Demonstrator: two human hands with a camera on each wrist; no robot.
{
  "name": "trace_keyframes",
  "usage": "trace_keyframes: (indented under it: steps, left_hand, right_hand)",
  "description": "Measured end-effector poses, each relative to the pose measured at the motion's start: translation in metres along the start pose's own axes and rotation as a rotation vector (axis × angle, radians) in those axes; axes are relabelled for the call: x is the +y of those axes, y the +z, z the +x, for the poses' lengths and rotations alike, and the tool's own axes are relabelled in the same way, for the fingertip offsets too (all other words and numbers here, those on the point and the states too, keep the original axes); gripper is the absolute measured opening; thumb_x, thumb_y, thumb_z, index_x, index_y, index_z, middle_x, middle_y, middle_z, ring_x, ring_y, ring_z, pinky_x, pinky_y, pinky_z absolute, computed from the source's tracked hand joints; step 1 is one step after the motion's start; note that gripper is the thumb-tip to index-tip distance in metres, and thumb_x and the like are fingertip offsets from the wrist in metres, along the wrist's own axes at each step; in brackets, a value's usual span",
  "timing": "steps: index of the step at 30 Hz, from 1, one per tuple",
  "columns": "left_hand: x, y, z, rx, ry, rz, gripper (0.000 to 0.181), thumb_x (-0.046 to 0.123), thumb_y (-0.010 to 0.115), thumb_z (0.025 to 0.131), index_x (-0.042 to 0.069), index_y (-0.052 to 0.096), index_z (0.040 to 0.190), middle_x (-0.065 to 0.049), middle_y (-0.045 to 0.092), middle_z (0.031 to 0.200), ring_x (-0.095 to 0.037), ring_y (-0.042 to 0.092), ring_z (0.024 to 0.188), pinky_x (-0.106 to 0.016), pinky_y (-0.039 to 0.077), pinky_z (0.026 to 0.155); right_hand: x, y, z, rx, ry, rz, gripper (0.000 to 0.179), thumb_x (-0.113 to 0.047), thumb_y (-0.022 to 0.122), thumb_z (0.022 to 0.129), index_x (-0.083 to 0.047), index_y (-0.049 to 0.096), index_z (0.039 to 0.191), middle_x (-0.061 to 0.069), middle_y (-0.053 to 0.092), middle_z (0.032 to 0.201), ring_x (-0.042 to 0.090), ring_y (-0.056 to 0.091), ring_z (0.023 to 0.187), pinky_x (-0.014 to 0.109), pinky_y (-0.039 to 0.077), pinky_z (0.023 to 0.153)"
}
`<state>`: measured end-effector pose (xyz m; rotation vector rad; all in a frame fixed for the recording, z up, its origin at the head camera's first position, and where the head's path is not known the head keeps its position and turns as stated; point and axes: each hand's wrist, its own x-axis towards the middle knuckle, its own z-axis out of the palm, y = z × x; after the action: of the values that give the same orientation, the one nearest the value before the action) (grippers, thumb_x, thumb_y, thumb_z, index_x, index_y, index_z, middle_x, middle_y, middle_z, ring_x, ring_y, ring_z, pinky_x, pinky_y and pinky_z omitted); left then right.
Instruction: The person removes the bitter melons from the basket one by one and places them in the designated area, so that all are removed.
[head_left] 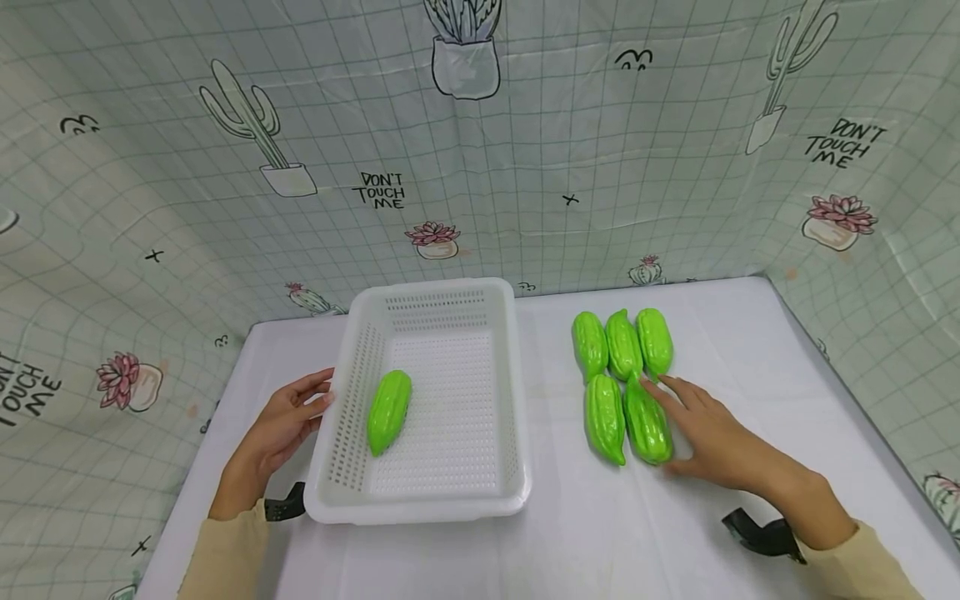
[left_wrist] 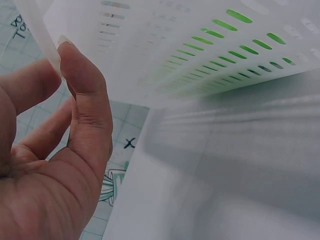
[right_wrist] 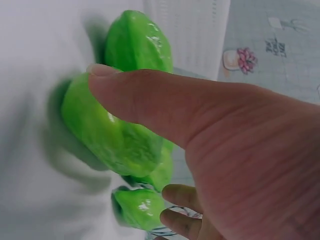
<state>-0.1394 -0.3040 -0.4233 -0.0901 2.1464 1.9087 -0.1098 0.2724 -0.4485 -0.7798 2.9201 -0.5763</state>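
Note:
At the left, my left hand [head_left: 288,417] holds the side rim of a white plastic basket [head_left: 517,433], thumb and fingers at its edge in the left wrist view. One glossy green bitter melon [head_left: 389,412] lies inside, near the left wall. Several more lie on the table to the right in two rows. Spread around the nearer right bitter melon [head_left: 648,421] is my right hand [head_left: 716,437], fingers at its far end and thumb by its near end. In the right wrist view the thumb [right_wrist: 150,97] crosses in front of that melon; whether it touches is unclear.
A white cloth covers the table [head_left: 555,533]. Behind and at both sides hangs a grid-patterned curtain [head_left: 510,167] with cactus drawings. Black straps [head_left: 765,533] sit at both wrists. Three bitter melons form the back row [head_left: 623,346], close against the front ones.

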Motion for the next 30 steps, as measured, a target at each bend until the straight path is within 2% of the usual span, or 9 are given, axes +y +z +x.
trace_keyframes:
  steps: [17,30]
  left_hand:
    - [-0.001,-0.001,0.000,-0.008,0.001,-0.011,0.067,0.007,0.059,0.109,-0.009,0.024,0.163,0.003,0.054,0.125,-0.003,0.067,0.102,-0.021,0.059,0.086]
    - [0.000,0.000,0.000,-0.004,-0.001,-0.021,0.067,0.006,0.059,0.108,-0.011,0.024,0.162,0.003,0.054,0.124,-0.003,0.068,0.101,-0.020,0.059,0.086]
  right_hand:
    - [-0.012,-0.027,0.008,0.058,-0.095,-0.053,0.111,-0.018,0.100,0.071,-0.005,0.034,0.161,0.031,0.035,0.159,0.055,0.038,0.141,0.076,0.039,0.106]
    - [-0.033,-0.035,0.029,0.055,-0.175,-0.047,0.104,-0.021,0.097,0.076,-0.006,0.038,0.160,0.026,0.035,0.161,0.051,0.037,0.145,0.074,0.037,0.110]
